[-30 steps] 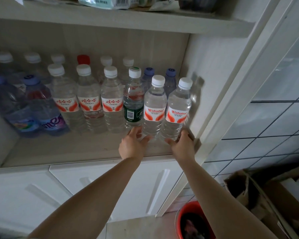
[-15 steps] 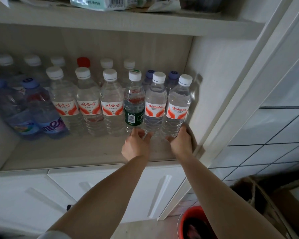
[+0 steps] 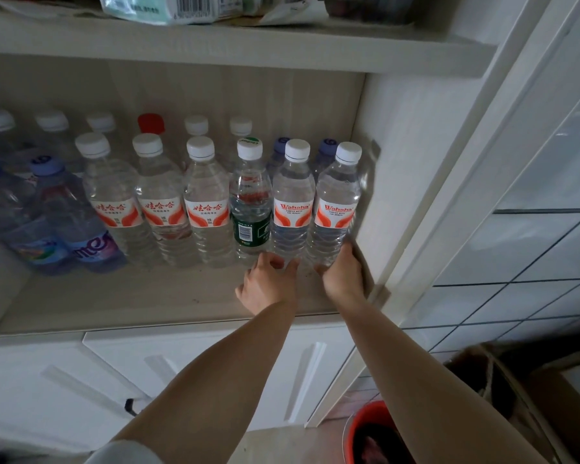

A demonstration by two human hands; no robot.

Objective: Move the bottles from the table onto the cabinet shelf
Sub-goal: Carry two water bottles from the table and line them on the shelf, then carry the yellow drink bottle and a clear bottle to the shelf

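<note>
Several water bottles stand in rows on the cabinet shelf point(image 3: 148, 296). At the right end of the front row are two clear bottles with white caps and red-orange labels. My left hand point(image 3: 265, 286) holds the base of the left one point(image 3: 293, 202), thumb and fingers curled round it. My right hand point(image 3: 344, 277) wraps the base of the right one point(image 3: 339, 202), which stands close to the cabinet's side wall point(image 3: 409, 162). Both bottles are upright on the shelf. A green-labelled bottle point(image 3: 250, 202) stands just left of my left hand.
Purple-labelled bottles point(image 3: 81, 229) fill the shelf's left end. An upper shelf point(image 3: 215, 45) carries packages. A glass door point(image 3: 533, 229) hangs open to the right. Below are white cabinet doors point(image 3: 215, 363), a red bucket point(image 3: 372, 430) and cardboard boxes point(image 3: 533, 396).
Both hands have slid the two right-hand bottles a little deeper onto the shelf, in line with the front row. The hands stay at the bottle bases.
</note>
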